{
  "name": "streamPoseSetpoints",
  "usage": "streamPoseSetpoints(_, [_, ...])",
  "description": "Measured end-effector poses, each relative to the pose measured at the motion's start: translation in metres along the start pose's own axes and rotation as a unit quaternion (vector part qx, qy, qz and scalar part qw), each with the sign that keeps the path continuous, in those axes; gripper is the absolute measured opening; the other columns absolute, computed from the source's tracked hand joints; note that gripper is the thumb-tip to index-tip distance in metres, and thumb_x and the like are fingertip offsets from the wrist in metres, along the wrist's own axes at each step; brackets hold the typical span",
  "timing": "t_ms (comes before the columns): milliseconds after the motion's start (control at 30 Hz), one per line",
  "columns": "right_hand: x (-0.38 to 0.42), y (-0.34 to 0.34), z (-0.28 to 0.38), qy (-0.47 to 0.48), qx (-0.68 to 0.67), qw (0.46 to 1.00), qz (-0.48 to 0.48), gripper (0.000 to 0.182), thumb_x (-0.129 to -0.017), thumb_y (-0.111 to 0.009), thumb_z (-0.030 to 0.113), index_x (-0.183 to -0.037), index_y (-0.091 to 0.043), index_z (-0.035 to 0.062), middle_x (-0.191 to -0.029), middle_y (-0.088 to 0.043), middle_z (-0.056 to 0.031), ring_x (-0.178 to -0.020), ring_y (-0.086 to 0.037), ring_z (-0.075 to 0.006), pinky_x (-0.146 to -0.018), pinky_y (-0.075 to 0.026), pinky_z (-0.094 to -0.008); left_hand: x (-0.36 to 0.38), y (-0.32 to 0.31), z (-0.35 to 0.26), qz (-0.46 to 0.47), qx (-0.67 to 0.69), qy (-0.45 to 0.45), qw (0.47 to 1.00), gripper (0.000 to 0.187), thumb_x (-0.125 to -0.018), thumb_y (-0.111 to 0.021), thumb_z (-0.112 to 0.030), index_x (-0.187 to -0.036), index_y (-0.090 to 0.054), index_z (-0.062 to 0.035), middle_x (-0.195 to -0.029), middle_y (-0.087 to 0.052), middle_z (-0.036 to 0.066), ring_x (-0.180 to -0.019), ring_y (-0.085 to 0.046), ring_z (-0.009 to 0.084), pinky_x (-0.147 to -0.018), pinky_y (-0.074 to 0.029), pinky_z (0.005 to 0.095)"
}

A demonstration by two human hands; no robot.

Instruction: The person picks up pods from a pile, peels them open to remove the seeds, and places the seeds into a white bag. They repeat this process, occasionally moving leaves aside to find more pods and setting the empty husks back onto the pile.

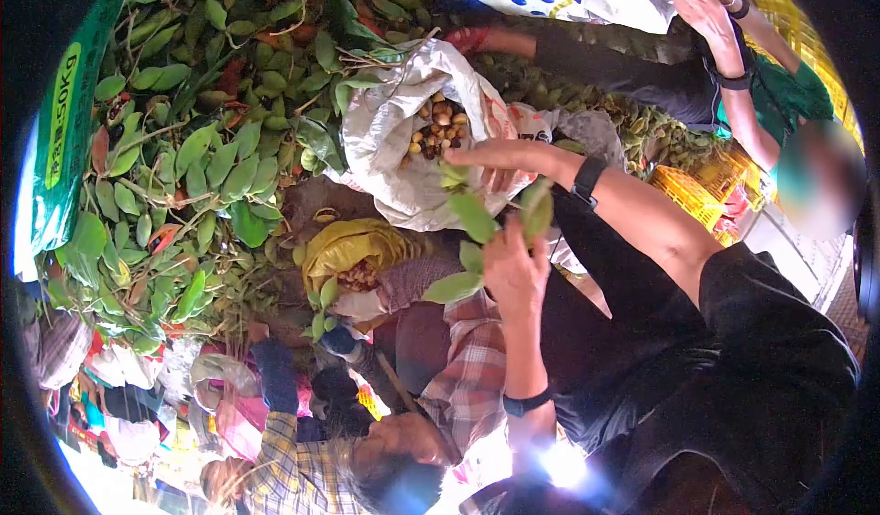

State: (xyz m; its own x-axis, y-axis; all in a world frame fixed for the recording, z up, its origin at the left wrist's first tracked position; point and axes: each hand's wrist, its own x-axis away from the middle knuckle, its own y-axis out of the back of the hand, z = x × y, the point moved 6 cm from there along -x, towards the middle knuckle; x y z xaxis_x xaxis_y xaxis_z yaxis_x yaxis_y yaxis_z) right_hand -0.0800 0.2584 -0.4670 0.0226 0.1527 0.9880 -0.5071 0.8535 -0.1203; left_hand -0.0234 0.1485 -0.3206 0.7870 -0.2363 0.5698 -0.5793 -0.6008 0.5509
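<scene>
My left hand [515, 263] is closed on a leafy sprig [474, 219], whose green leaves spread around its fingers. My right hand [495, 159], with a black band at the wrist, is over the edge of an open white sack [371, 134]. Its fingers are bent at the sprig's upper end; what they pinch is blurred. Brown and yellowish round nuts [440, 128] lie inside the sack, just beyond my right fingertips. Below the white sack sits a yellow bag [357, 247] with small reddish-brown pieces in its mouth.
A large heap of leafy branches [220, 162] covers the ground beyond the sacks. One co-worker [770, 102] is at the upper right near yellow crates [692, 194]. Another, in plaid [467, 354], is at the lower middle. A green bag [69, 130] stands at the left.
</scene>
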Motion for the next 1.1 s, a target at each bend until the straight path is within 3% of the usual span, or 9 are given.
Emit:
streamPoseSetpoints(133, [0.01,-0.02,0.008,0.078,-0.09,0.991,0.062,0.046,-0.082,-0.067,0.045,-0.11,-0.059,0.0097,-0.102,-0.056,-0.0052,-0.094,-0.057,-0.0169,-0.07,-0.052,-0.0325,0.013,0.003,-0.025,0.029,0.077,-0.014,0.997,0.05,-0.08,-0.064,-0.024,-0.123,-0.048,-0.0023,-0.105,-0.051,0.021,-0.095,-0.053,0.037,-0.083,-0.045,0.0438])
streamPoseSetpoints(200, [0.042,-0.011,0.022,0.115,-0.318,0.937,0.082,0.039,-0.088,-0.064,0.034,-0.119,-0.054,0.0119,-0.112,-0.052,-0.004,-0.1,-0.056,-0.0168,-0.074,-0.053,-0.0351,0.02,0.024,-0.029,-0.12,0.141,-0.048,0.982,0.056,-0.081,-0.066,-0.023,-0.126,-0.042,-0.0007,-0.106,-0.048,0.017,-0.099,-0.051,0.0303,-0.088,-0.043,0.0416])
streamPoseSetpoints(267, [0.062,-0.009,0.022,0.11,-0.335,0.931,0.095,0.039,-0.091,-0.059,0.033,-0.123,-0.05,0.013,-0.116,-0.05,-0.0024,-0.103,-0.054,-0.0168,-0.084,-0.051,-0.0379,0.037,-0.009,0.005,-0.166,0.547,0.116,0.812,0.051,-0.087,-0.062,-0.033,-0.119,-0.042,0.0016,-0.117,-0.041,0.015,-0.106,-0.046,0.0241,-0.092,-0.04,0.0389])
streamPoseSetpoints(467, [0.073,-0.011,0.002,0.333,-0.167,0.926,0.057,0.037,-0.089,-0.06,0.037,-0.116,-0.051,0.0135,-0.114,-0.048,-0.0018,-0.11,-0.045,-0.015,-0.095,-0.035,-0.0298,-0.006,-0.013,0.051,-0.027,0.617,0.316,0.72,0.044,-0.091,-0.058,-0.039,-0.116,-0.052,-0.0031,-0.097,-0.055,0.004,-0.079,-0.054,0.0121,-0.07,-0.044,0.0281])
streamPoseSetpoints(600, [0.088,-0.036,0.006,0.276,-0.383,0.876,0.097,0.02,-0.09,-0.055,0.026,-0.104,-0.051,0.0124,-0.105,-0.046,-0.0006,-0.098,-0.045,-0.0127,-0.089,-0.035,-0.0291,-0.042,-0.017,0.045,-0.013,0.6,0.226,0.767,0.043,-0.089,-0.063,-0.032,-0.118,-0.052,-0.0022,-0.104,-0.057,0.004,-0.084,-0.055,0.0113,-0.068,-0.044,0.0255])
streamPoseSetpoints(667, [0.092,-0.034,0.006,0.273,-0.389,0.874,0.104,0.022,-0.09,-0.053,0.022,-0.108,-0.05,0.0104,-0.11,-0.047,-0.0016,-0.106,-0.045,-0.0138,-0.095,-0.033,-0.0306,-0.04,-0.019,0.039,-0.04,0.658,0.224,0.718,0.04,-0.089,-0.065,-0.021,-0.12,-0.051,-0.0002,-0.107,-0.058,0.006,-0.089,-0.056,0.013,-0.071,-0.046,0.0255])
streamPoseSetpoints(767, [0.1,-0.01,0.02,0.37,-0.066,0.927,-0.01,0.027,-0.091,-0.051,0.026,-0.105,-0.055,0.0036,-0.127,-0.048,-0.0084,-0.124,-0.039,-0.018,-0.104,-0.028,-0.0323,-0.038,-0.015,0.043,-0.126,0.678,0.242,0.683,0.042,-0.084,-0.069,-0.01,-0.119,-0.049,0.0033,-0.109,-0.059,0.01,-0.095,-0.057,0.0159,-0.081,-0.047,0.0267])
streamPoseSetpoints(900, [0.107,0.004,0.02,0.299,-0.175,0.938,-0.002,0.039,-0.092,-0.056,0.032,-0.112,-0.059,-0.0013,-0.105,-0.06,-0.0065,-0.105,-0.054,-0.0151,-0.093,-0.04,-0.0271,-0.041,0.004,0.035,-0.038,0.507,0.175,0.843,0.048,-0.084,-0.07,-0.013,-0.123,-0.048,0.0044,-0.11,-0.059,0.009,-0.096,-0.056,0.0149,-0.084,-0.045,0.0265])
streamPoseSetpoints(1100, [0.095,-0.005,0.017,0.265,-0.049,0.962,0.042,0.05,-0.086,-0.064,0.043,-0.11,-0.06,-0.0011,-0.09,-0.061,-0.0027,-0.087,-0.052,-0.0104,-0.078,-0.044,-0.0296,-0.037,-0.004,0.033,-0.02,0.544,0.153,0.825,0.05,-0.086,-0.068,-0.021,-0.124,-0.05,0.0069,-0.11,-0.06,0.01,-0.096,-0.056,0.0144,-0.085,-0.044,0.0268])
